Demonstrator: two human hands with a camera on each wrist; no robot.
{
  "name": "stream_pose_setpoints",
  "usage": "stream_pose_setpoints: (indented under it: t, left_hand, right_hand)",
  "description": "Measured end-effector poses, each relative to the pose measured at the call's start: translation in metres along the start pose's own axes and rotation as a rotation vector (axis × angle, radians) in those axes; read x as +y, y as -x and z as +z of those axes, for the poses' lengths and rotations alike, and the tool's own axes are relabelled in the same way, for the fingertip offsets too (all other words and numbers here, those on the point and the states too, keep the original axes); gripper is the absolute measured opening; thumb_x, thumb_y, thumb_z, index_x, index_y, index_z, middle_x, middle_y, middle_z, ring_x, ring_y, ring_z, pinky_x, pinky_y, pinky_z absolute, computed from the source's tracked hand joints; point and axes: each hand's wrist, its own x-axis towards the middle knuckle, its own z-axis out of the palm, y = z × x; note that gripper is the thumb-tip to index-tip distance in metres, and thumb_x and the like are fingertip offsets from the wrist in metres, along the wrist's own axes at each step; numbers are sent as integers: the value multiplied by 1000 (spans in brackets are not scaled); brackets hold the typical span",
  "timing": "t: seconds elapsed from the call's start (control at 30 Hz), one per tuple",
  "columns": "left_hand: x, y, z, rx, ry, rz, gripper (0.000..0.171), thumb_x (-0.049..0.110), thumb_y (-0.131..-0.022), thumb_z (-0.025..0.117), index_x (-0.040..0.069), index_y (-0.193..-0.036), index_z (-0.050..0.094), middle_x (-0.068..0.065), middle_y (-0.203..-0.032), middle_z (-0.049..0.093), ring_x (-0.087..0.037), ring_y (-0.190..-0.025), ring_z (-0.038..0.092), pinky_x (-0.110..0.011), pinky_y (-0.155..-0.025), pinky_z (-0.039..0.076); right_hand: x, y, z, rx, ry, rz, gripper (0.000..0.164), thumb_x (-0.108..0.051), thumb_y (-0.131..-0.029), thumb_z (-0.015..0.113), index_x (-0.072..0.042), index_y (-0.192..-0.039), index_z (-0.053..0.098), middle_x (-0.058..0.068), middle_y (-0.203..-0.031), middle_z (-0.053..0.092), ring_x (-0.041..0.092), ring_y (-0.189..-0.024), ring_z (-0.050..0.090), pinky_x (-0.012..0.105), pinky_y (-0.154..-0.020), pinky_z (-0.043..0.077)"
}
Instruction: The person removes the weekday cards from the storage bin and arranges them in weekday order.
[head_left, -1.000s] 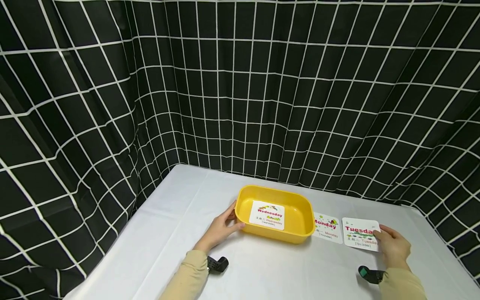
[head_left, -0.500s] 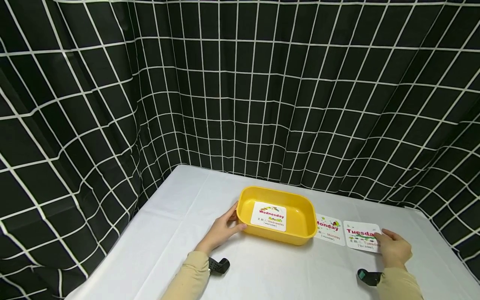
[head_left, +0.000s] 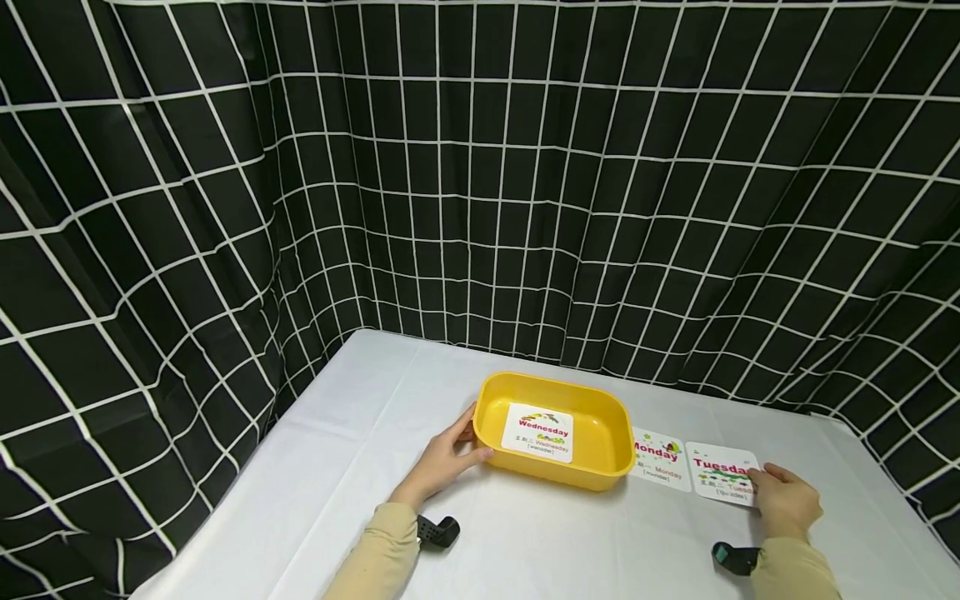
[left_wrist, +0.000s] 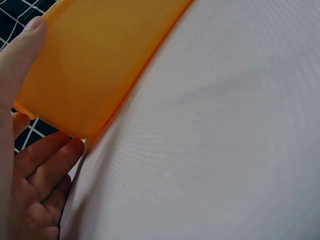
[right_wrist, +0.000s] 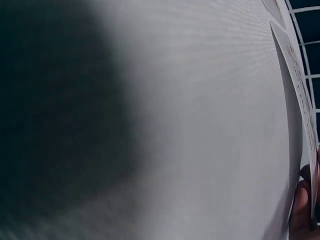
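Observation:
My left hand (head_left: 444, 460) grips the left end of a yellow plastic bin (head_left: 597, 442), thumb on its front wall and fingers around the end. In the left wrist view the thumb (left_wrist: 25, 47) lies against the bin's side (left_wrist: 95, 65). Inside the bin a white "Wednesday" card (head_left: 537, 433) lies face up at the left. At the right, my right hand (head_left: 785, 500) pinches the right edge of a "Tuesday" card (head_left: 722, 473). The right wrist view shows this card (right_wrist: 296, 82) edge-on, tilted, its held side raised over the tablecloth.
A "Monday" card (head_left: 660, 461) lies between the bin and the "Tuesday" card, its left part hidden by the bin. A white cloth (head_left: 555, 550) covers the table. Black curtains with a white grid (head_left: 480, 183) hang behind and at both sides.
The whole head view has shifted slightly. My right hand, still on the "Tuesday" card, has moved a little left and lower. The left hand and the bin stay together, unmoved.

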Motion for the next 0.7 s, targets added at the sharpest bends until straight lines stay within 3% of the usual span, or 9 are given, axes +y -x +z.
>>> stream_pose_setpoints:
  t: [0.3,0.5,0.7]
  left_hand:
    - [-1,0,1,-4,-3,-9,88,51,-79,68,20,-148,24,-1,-127,56,-11,-112,50,-46,-105,23]
    - [-2,-1,1,-3,-1,-2,88,51,-79,67,21,-148,23,-1,-127,56,-11,-112,50,-45,-105,24]
    - [-3,-1,0,-1,0,6,88,52,-79,67,20,-148,24,-2,-127,56,-12,-112,51,-46,-104,24]
  right_hand:
    - [1,4,-1,-4,3,-13,49,-20,-89,57,8,-127,50,24,-114,57,36,-115,44,19,-56,33]
    - [4,2,1,-16,14,-19,55,-28,-89,56,7,-130,47,24,-126,48,38,-121,39,37,-80,36]
    - [8,-3,3,-55,-7,15,65,-36,-89,56,4,-137,39,25,-136,39,39,-127,31,46,-91,34]
